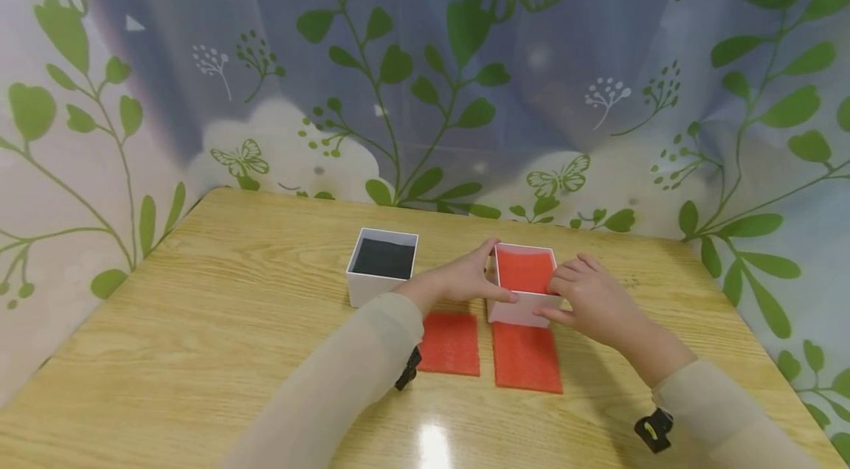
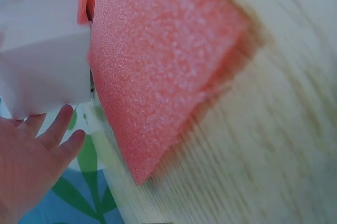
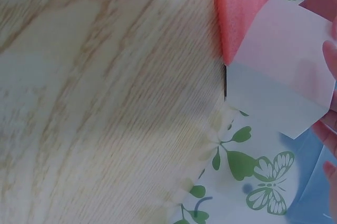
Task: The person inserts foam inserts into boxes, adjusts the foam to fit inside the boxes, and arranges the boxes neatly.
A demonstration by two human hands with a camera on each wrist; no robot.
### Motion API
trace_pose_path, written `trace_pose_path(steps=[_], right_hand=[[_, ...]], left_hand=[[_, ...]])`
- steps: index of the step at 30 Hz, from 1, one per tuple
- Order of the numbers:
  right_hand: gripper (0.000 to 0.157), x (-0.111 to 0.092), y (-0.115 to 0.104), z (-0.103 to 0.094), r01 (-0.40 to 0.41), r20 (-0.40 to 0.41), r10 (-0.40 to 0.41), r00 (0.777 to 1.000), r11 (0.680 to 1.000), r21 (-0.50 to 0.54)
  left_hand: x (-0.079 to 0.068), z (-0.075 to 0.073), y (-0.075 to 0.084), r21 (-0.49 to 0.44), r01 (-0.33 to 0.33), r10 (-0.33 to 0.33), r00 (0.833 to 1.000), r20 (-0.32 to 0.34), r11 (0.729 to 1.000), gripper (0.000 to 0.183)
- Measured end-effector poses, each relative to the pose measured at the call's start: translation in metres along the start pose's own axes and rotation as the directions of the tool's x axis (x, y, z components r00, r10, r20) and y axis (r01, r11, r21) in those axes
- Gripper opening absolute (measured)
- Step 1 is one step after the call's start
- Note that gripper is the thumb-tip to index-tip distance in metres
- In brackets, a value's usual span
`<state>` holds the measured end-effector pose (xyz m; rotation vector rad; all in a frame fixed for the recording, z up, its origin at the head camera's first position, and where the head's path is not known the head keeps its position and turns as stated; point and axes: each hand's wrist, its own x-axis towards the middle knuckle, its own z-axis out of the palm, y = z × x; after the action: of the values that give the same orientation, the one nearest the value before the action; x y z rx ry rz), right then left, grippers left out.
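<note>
A white square box (image 1: pixel 521 308) with red foam (image 1: pixel 526 270) inside stands between both hands. My left hand (image 1: pixel 470 279) holds the box from its left, thumb along the front rim and fingers at the far left corner. From the other side my right hand (image 1: pixel 594 299) grips the right wall, fingertips at the rim and thumb on the front face. In the left wrist view the fingers (image 2: pixel 59 132) are spread against the box's side. Two red foam sheets lie flat on the table: one (image 1: pixel 527 358) right before the box, the other (image 1: pixel 451 344) to its left.
A second white box (image 1: pixel 380 290) holds black foam (image 1: pixel 383 259) and stands left of my left forearm. The wooden table (image 1: pixel 199 307) ends at a curtain (image 1: pixel 425 85) printed with leaves and butterflies. Each wrist carries a small black camera mount.
</note>
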<state>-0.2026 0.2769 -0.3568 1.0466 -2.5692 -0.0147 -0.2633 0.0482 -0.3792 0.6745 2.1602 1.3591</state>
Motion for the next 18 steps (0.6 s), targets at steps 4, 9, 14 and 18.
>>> trace_pose_path(steps=[4, 9, 14, 18], right_hand=[[0.033, -0.0005, 0.0011, 0.0015, -0.031, 0.031, 0.031, 0.999, 0.999, -0.008], [0.056, -0.0020, 0.0034, 0.0038, -0.089, 0.084, 0.095, 0.992, 0.994, -0.068], [0.069, -0.0014, 0.0044, 0.0043, -0.049, 0.121, 0.068, 0.990, 0.986, -0.157], [0.068, 0.0031, 0.0033, 0.0041, -0.009, 0.130, 0.035, 0.991, 0.980, -0.197]], left_hand=[[-0.0008, -0.0001, 0.0001, -0.011, -0.005, 0.005, 1.000, 0.007, 1.000, 0.106], [0.0000, 0.0006, -0.0010, -0.026, -0.019, 0.020, 1.000, 0.014, 0.999, 0.101], [0.0005, 0.0007, -0.0010, -0.019, -0.020, 0.020, 1.000, 0.014, 1.000, 0.102], [0.0003, 0.0000, -0.0010, -0.018, -0.023, 0.024, 1.000, 0.011, 1.000, 0.103]])
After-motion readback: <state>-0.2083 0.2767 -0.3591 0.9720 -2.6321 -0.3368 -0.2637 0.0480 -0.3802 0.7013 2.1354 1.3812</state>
